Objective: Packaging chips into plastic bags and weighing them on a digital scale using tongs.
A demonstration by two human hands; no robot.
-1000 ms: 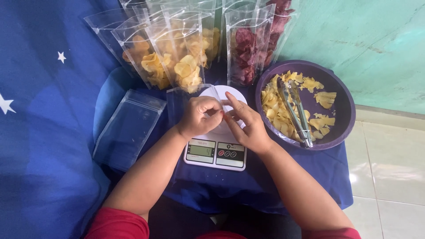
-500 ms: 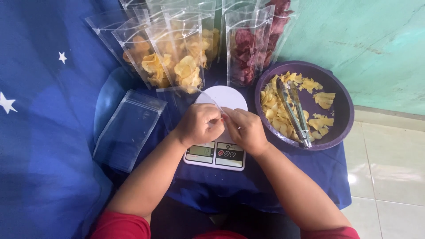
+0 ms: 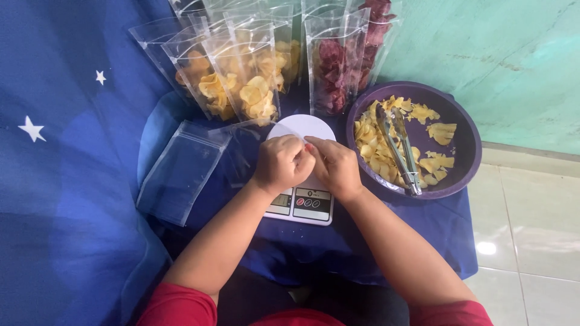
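My left hand (image 3: 281,163) and my right hand (image 3: 335,166) are pressed together over a small white kitchen scale (image 3: 299,205). Both sets of fingers pinch the edge of an empty clear plastic pouch (image 3: 244,148), which trails off to the left of my hands. The scale's round white platform (image 3: 302,125) shows just beyond my knuckles. How the fingertips grip the pouch is hidden between the hands.
Right of the scale is a purple bowl (image 3: 465,163) of yellow chips with metal tongs (image 3: 399,148) lying in it. Behind stand several clear pouches filled with yellow chips (image 3: 251,84) and red chips (image 3: 332,72). A stack of empty pouches (image 3: 181,172) lies left on blue cloth.
Both hands have drawn slightly toward me over the scale, uncovering more of the round platform. They stay together on the pouch.
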